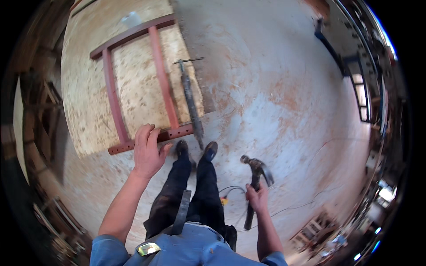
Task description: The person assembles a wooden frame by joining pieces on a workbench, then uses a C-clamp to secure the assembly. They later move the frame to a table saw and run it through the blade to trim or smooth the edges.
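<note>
A reddish-brown wooden frame (pixel 162 75), made of two long rails joined by two crosspieces, lies flat on a speckled pale board. Along its near rail (pixel 177 132) runs a row of small dark holes. My left hand (pixel 150 153) is on that rail, its fingers curled over the far side and its thumb out to the right on the near side. Gripped by the handle in my right hand (pixel 258 198) is a claw hammer (pixel 256 170), held head up, off to the right of my legs. A dark bar clamp (pixel 190 95) with a T-handle lies along the frame's right side.
The speckled board (pixel 84 106) ends just beyond my shoes (pixel 210 150). A whitish roundish item (pixel 131 19) sits past the far rail. Thin cables (pixel 301 206) trail over the dusty floor on the right. A blue metal stand (pixel 333 53) is at the far right, stacked wood (pixel 317 228) at the lower right.
</note>
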Action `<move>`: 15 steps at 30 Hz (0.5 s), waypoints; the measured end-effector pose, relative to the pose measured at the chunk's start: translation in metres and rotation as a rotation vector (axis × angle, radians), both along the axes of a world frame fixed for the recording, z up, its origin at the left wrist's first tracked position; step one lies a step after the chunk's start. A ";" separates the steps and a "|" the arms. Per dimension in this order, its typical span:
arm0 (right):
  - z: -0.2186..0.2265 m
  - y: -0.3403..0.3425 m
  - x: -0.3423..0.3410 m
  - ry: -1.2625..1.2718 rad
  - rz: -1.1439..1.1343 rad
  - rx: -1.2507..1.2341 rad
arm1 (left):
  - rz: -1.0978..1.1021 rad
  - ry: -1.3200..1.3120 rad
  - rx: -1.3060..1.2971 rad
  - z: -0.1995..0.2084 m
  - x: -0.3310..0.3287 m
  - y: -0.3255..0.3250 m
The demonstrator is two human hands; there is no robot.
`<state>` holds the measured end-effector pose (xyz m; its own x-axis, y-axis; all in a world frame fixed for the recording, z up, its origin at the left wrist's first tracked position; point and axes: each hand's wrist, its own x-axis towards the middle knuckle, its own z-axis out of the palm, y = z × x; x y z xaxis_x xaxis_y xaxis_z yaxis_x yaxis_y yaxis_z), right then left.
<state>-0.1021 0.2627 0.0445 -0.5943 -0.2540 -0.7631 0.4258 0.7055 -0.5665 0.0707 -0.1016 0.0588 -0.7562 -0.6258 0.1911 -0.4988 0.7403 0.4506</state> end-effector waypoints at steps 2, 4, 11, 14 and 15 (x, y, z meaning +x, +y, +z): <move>0.000 0.005 0.017 -0.043 0.027 0.062 | 0.007 0.054 0.014 0.004 0.025 0.008; 0.003 0.004 0.035 -0.088 0.093 0.149 | 0.065 0.091 0.056 0.001 0.056 0.026; 0.028 -0.051 0.055 -0.023 0.852 0.322 | 0.479 -0.094 0.413 -0.027 0.216 0.133; 0.057 -0.098 0.068 0.012 1.003 0.270 | 0.643 -0.099 0.484 -0.024 0.265 0.159; 0.068 -0.116 0.074 0.029 1.053 0.249 | 0.682 -0.099 0.486 -0.024 0.278 0.163</move>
<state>-0.0285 0.1463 0.1122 -0.1871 -0.4876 -0.8528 -0.4725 0.8058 -0.3571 0.3491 0.0611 0.0349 -0.1818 -0.9470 -0.2650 -0.8200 -0.0027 0.5723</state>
